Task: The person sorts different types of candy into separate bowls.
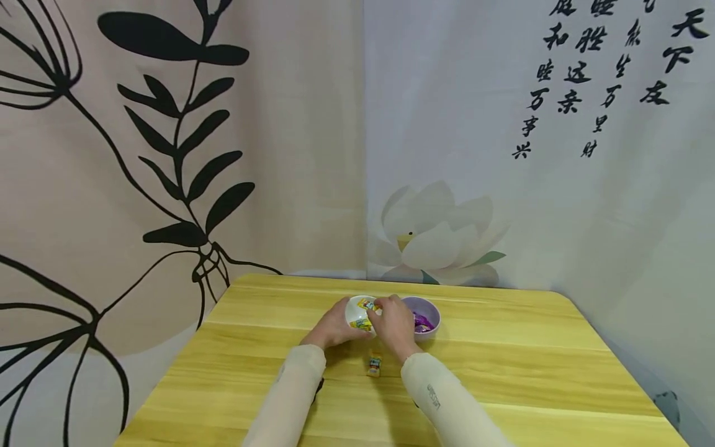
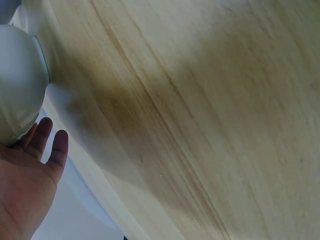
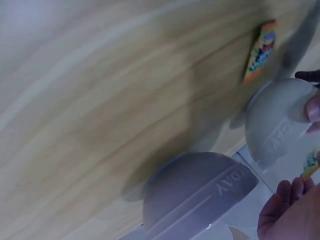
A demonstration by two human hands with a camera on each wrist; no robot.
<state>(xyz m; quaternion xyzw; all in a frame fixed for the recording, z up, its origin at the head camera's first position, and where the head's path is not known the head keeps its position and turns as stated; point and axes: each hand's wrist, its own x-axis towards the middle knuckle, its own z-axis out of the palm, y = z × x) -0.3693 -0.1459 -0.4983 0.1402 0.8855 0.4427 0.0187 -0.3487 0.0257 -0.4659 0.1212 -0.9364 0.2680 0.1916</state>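
A small white bowl (image 1: pixel 354 308) is held tilted by my left hand (image 1: pixel 335 325), which wraps round its left side. In the left wrist view my fingers lie under the bowl (image 2: pixel 19 80). My right hand (image 1: pixel 397 327) pinches a small yellow candy packet (image 1: pixel 367 303) at the bowl's opening; the right wrist view shows part of that packet (image 3: pixel 311 164) at the fingertips. Another yellow packet (image 1: pixel 360 325) lies inside the white bowl. One more yellow packet (image 1: pixel 374 365) rests on the table between my forearms.
Just right of my right hand stands a purple bowl (image 1: pixel 432 306) with purple-wrapped pieces (image 1: pixel 421 323) in it. The wooden table (image 1: pixel 514 372) ends at a patterned cloth backdrop (image 1: pixel 313 155) with plants and writing.
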